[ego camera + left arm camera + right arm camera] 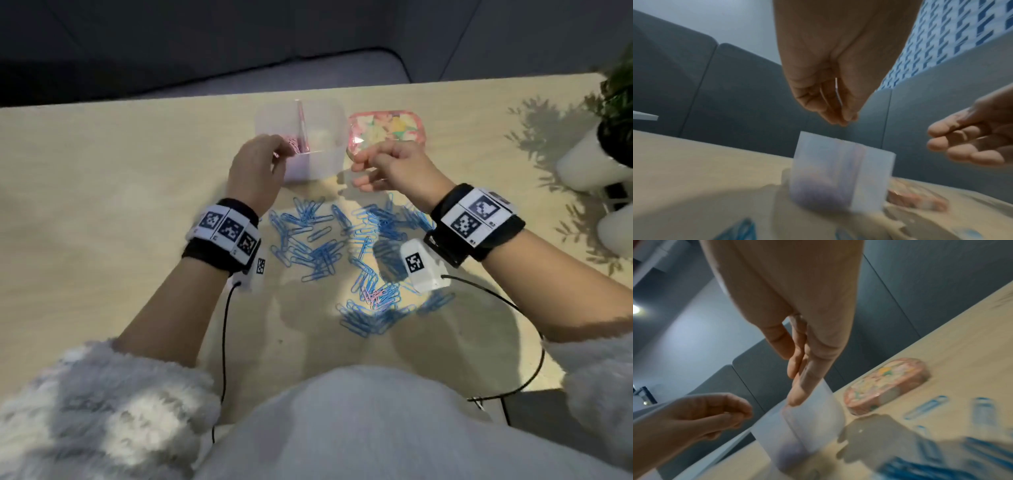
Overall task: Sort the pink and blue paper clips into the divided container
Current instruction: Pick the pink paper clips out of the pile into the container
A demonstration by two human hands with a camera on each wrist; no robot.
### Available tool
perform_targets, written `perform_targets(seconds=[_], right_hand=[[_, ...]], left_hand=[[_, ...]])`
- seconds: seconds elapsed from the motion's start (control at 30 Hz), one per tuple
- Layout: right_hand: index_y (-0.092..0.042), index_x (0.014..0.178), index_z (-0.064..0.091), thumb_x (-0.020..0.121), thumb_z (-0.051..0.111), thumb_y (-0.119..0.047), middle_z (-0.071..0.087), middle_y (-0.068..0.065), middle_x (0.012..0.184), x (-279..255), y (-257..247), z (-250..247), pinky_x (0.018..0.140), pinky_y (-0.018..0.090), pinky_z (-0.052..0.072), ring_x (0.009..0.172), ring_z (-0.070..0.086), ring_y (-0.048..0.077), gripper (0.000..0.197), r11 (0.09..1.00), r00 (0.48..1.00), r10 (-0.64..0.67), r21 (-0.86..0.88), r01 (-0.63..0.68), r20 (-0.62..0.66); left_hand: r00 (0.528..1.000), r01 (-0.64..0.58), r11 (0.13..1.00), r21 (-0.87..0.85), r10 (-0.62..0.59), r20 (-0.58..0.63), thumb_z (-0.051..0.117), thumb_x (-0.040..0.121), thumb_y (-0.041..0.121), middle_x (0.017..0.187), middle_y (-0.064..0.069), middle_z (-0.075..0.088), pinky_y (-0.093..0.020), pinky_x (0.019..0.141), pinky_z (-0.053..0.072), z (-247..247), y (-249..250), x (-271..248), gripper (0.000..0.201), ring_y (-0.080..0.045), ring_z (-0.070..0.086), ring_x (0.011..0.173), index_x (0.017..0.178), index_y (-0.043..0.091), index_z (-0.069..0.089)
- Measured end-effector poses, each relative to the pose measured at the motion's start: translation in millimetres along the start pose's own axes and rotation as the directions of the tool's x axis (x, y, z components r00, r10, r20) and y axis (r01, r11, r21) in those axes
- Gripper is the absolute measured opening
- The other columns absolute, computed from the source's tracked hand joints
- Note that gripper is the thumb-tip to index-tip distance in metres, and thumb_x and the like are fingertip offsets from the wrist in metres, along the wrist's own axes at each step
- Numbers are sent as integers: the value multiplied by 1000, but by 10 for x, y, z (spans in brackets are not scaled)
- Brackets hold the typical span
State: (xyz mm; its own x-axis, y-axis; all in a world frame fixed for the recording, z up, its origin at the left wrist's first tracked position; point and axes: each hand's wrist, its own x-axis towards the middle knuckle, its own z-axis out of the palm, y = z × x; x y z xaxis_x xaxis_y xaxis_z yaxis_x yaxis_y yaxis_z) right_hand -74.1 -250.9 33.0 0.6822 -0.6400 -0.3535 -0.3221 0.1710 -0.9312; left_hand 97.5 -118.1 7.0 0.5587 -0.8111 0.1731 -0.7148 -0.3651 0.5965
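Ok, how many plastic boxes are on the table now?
2. The translucent divided container sits toward the far edge by the left hand; the pink patterned box lies just right of it, partly behind the right hand. None appears hidden.

My head view is dim overall, with a bright patch on the table point(102, 178) ahead of both hands and hard leafy shadows cast right of my right hand point(394, 164). Both wrist views are smeared by motion blur; the container point(838, 175) under my left hand point(830, 65) looks soft, and the edges bend strongly.
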Motion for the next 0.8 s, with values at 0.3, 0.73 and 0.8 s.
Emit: perform_targets(seconds=[0.3,0.73,0.8], right_hand=[[-2,77,68,79,64,-1,63,5,70,-864,997,-290,62,15,40,63,55,11,5,657,938,-22,-702,275,347],[-14,68,54,78,69,-4,50,-7,56,-892,1275,-289,47,12,34,43,46,0,21,847,981,36,-527,71,190],[-14,66,56,78,69,-2,54,-10,50,-872,1229,-381,40,12,32,37,43,0,22,939,986,72,-344,-15,153]], left_hand=[[736,-178,981,-79,186,651,60,82,12,96,-7,62,-40,79,49,606,347,-1121,15,-25,59,87,96,13,65],[745,-253,967,7,190,639,59,84,13,94,-13,62,-40,79,44,786,417,-1232,10,-32,55,94,89,7,66],[770,-246,969,-4,197,607,58,84,12,96,-14,62,-38,79,42,753,406,-1226,11,-32,56,95,91,7,65]])
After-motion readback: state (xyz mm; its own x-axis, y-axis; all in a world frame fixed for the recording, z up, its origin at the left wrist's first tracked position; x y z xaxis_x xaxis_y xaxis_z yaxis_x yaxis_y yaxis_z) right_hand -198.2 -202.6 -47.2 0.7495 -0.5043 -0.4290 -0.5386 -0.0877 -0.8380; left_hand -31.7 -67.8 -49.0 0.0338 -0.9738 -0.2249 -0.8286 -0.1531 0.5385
